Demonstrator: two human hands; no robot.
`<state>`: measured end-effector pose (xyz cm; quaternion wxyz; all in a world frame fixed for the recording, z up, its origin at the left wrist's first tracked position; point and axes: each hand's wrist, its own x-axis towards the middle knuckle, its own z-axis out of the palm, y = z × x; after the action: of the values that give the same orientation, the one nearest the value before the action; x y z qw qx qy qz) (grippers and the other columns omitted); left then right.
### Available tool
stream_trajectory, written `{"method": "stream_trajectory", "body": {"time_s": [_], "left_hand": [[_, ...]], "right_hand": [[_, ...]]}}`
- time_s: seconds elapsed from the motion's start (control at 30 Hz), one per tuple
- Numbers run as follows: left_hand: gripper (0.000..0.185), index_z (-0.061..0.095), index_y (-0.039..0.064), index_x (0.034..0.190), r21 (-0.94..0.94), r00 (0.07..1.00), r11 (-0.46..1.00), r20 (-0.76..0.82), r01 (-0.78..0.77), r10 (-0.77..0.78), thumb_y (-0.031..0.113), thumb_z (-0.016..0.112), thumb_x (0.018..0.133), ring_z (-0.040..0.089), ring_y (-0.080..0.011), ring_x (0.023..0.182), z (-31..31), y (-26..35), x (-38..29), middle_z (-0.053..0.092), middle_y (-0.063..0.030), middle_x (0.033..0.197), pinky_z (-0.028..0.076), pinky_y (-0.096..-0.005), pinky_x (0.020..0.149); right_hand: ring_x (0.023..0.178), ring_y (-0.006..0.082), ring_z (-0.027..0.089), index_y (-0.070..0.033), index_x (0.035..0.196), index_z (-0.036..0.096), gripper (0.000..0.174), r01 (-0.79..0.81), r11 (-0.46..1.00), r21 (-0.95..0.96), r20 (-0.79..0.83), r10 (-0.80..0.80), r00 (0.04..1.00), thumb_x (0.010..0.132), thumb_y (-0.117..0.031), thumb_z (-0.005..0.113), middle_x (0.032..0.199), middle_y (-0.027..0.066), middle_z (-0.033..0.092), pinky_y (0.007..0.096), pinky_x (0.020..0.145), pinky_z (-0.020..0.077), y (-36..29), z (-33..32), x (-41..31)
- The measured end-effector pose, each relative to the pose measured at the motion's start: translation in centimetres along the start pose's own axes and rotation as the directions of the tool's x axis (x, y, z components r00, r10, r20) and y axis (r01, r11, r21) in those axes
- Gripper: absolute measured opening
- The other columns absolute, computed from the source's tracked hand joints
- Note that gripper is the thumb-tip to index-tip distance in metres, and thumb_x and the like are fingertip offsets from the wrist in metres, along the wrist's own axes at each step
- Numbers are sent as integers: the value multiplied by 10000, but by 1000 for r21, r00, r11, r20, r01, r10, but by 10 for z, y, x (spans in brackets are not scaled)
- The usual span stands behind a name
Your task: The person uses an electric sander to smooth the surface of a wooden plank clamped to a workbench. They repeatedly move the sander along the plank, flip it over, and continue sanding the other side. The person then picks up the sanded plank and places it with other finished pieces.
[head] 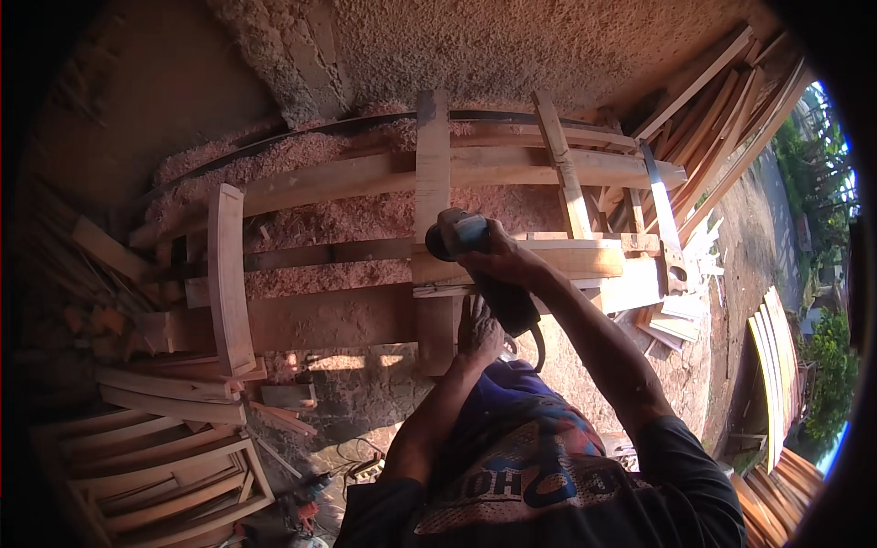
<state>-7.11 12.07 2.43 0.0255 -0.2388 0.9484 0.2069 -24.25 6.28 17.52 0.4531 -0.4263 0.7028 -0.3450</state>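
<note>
My right hand [497, 253] grips the rounded head of a dark corded power tool [507, 301], possibly a grinder or sander. A round black part of it lies over the left portion of a short wooden workpiece [575, 262]. Just below the workpiece's near edge is my left hand [482, 334], its fingers pointing towards the wood beside the tool body. The fingertips are partly hidden, so whether they grip the wood cannot be told. The workpiece rests across a wide upright-running plank [433, 171] on the bench beams. From the tool's rear end, a black cable curves down near my clothing.
A handsaw [661, 198] lies across the beam ends at right. Another board [229, 281] crosses the beams [329, 179] at left. Pink-toned wood shavings [301, 222] fill the gaps. Stacked timber leans at upper right, and wooden frames [164, 479] lie at lower left near a cabled power tool.
</note>
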Motion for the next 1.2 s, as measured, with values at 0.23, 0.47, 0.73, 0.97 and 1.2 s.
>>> {"method": "stream_trajectory", "body": {"time_s": [0.23,0.47,0.73,0.97,1.2], "left_hand": [[646,500,39,1559,344,982,939,-167,-25,87,312,611,983,470,-368,1486,32,-5,-2,548,-185,1564,329,-552,1252],[766,440,21,1606,-79,994,997,-108,26,-34,283,702,936,349,-407,1571,9,2,-1,429,-224,1660,288,-600,1269],[1068,269,35,1688,11,987,999,-153,45,-42,345,837,840,218,-436,1626,-20,16,-1,261,-225,1755,221,-640,1291],[1113,279,112,1694,50,990,999,-139,1,6,378,890,803,226,-447,1606,-41,16,-1,251,-245,1742,215,-664,1272],[1358,225,220,1725,275,980,941,81,-195,179,431,991,624,246,-502,1572,-113,-38,93,275,-251,1703,219,-641,1284]], "right_hand": [[1213,348,707,95,1476,369,1014,4,987,-162,79,9,997,838,-524,858,1290,292,681,430,989,573,-19,30,38],[1240,435,687,105,1490,322,1056,-133,961,-244,28,145,989,853,-582,809,1274,346,669,477,1021,544,-5,-10,11],[1090,281,720,95,1457,364,995,-374,927,22,-411,349,842,827,-508,844,1213,219,684,385,871,593,105,-207,-136],[827,177,676,-4,1409,474,694,-111,854,508,-705,486,516,910,-334,824,1087,112,660,355,701,598,177,-237,-309],[630,155,606,-52,1119,663,387,72,612,788,-605,747,275,940,-369,794,839,41,648,327,550,507,183,-82,-417]]}}
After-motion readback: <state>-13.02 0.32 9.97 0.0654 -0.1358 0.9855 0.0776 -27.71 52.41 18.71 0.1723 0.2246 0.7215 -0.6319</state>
